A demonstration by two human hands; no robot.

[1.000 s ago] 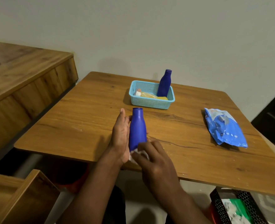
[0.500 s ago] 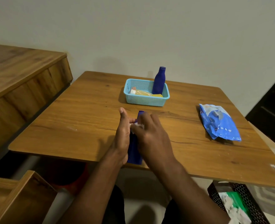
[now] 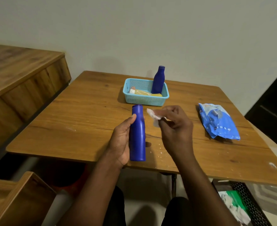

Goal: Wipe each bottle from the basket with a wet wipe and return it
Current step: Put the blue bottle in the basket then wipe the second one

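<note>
Two hands, centre frame: left hand [image 3: 120, 141] curled round an upright blue bottle [image 3: 137, 132]. Right hand [image 3: 175, 126], just beside it, pinches a white wet wipe [image 3: 154, 115]. Basket [image 3: 144, 100] beyond them on the desk [image 3: 85, 111].

Held bottle [image 3: 137, 134] and basket bottle [image 3: 158, 81] – deep blue. Basket [image 3: 144, 100] light blue mesh. Wipe [image 3: 154, 115] white. Wipes pack [image 3: 217, 123] blue/white. Desk [image 3: 85, 111] – brown woodgrain.
</note>
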